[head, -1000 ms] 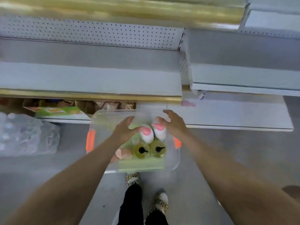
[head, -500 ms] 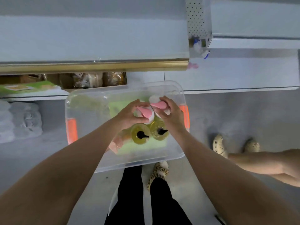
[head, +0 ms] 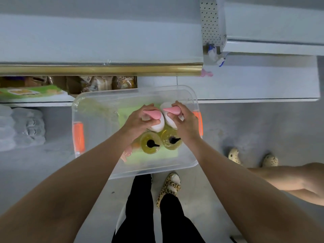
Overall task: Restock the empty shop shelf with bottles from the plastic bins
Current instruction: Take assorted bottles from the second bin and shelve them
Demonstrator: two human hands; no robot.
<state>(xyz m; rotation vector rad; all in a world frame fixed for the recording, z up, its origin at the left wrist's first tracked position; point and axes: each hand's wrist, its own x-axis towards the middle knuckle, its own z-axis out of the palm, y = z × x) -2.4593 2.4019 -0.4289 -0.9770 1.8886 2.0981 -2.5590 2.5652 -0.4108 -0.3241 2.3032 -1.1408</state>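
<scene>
Grey shop floor point(head: 245, 128) around clear plastic bin point(head: 94, 111): left hand point(head: 138, 122) and right hand point(head: 187, 123), earlier reaching, now each grip a pink-capped white bottle point(head: 152, 114); lift likely next.

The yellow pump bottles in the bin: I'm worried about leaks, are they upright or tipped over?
Upright: the yellow pump bottles show round shoulders and black pumps from above, side by side in the bin.
</scene>
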